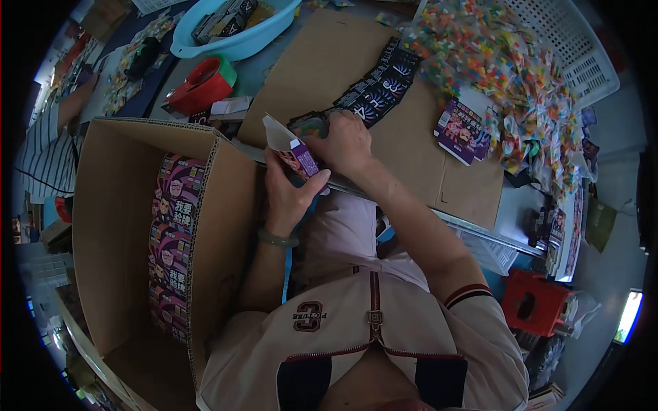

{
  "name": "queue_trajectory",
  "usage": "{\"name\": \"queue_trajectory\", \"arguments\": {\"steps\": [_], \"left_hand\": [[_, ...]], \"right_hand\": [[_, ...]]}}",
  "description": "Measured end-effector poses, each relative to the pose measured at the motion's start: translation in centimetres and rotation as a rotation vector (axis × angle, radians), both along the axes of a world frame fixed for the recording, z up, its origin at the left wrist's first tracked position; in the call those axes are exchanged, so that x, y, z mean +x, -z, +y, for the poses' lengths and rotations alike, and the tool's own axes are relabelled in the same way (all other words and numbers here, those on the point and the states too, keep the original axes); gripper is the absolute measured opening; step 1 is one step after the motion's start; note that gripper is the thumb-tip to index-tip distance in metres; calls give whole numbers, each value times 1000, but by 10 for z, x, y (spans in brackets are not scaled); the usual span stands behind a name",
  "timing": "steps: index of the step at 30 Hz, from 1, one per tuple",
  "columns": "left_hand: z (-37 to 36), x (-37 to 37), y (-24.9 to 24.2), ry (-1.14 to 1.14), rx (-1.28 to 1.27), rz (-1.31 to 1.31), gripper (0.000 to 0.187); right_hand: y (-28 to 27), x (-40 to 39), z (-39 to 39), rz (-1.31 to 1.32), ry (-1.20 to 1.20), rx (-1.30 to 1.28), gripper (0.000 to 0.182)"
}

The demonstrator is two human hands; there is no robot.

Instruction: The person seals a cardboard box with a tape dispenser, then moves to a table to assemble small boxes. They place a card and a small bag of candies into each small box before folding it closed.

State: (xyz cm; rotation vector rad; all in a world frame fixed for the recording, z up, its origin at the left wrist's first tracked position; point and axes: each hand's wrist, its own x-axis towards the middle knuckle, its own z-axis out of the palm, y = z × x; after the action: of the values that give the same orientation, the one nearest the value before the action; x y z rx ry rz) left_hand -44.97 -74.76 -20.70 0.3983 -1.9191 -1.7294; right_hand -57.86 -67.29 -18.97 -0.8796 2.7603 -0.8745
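Note:
My left hand (291, 198) is wrapped round a small purple printed box (296, 156), whose white flap stands open at the top. Just to its right, my right hand (346, 140) has its fingers bent down over a clear packet with coloured pieces (310, 127), close to the box opening. A fanned row of black cards or packets (384, 85) runs from my right hand up across a flat cardboard sheet (301, 65). Left of my hands, a large open carton (236, 161) holds a row of purple boxes (179, 195).
A heap of colourful packets (507, 61) lies at the right, with flat purple boxes (462, 133) beside it. A red tape dispenser (199, 89) and a blue basin (257, 42) are at upper left. A co-worker's striped sleeve (44, 154) shows at far left; a red stool (534, 301) is lower right.

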Motion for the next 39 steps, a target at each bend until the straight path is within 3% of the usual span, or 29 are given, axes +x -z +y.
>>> {"name": "queue_trajectory", "arguments": {"steps": [4,7,10,11,13,18,22,24,25,27,31,33,36,39], "left_hand": [[-2,-1,11,-47,-15,28,86],[-6,1,24,3,54,82,91],[-1,7,7,-102,140,125,99],[3,8,9,-102,146,120,99],[12,3,13,-125,-204,158,98],[66,-37,7,-119,-348,145,116],[95,-57,-3,-54,-450,164,113],[104,-64,5,-9,-436,152,108],[108,-66,7,-10,-471,189,107],[111,-70,10,-7,-507,230,105],[113,-70,10,-46,-475,243,98],[113,-68,12,-36,-432,242,94],[112,-68,17,-51,-443,300,94],[111,-69,18,-85,-512,312,96]], "right_hand": [[-5,11,-2,-189,46,-159,50],[15,13,1,-233,14,-367,36],[11,-8,44,-224,-93,-701,23],[0,-13,64,-250,-88,-655,24],[-32,-17,100,-351,-40,-612,28],[-86,-15,158,-402,-113,-744,33],[-134,-12,167,-365,-163,-613,30],[-145,-24,168,-35,-266,-54,29],[-146,-29,167,-29,-257,-54,29],[-145,-34,163,294,-456,165,27],[-140,-31,145,256,-512,157,18],[-138,-36,141,240,-679,328,12],[-146,-31,132,253,-663,489,8],[-143,-26,126,251,-623,417,16]]}}
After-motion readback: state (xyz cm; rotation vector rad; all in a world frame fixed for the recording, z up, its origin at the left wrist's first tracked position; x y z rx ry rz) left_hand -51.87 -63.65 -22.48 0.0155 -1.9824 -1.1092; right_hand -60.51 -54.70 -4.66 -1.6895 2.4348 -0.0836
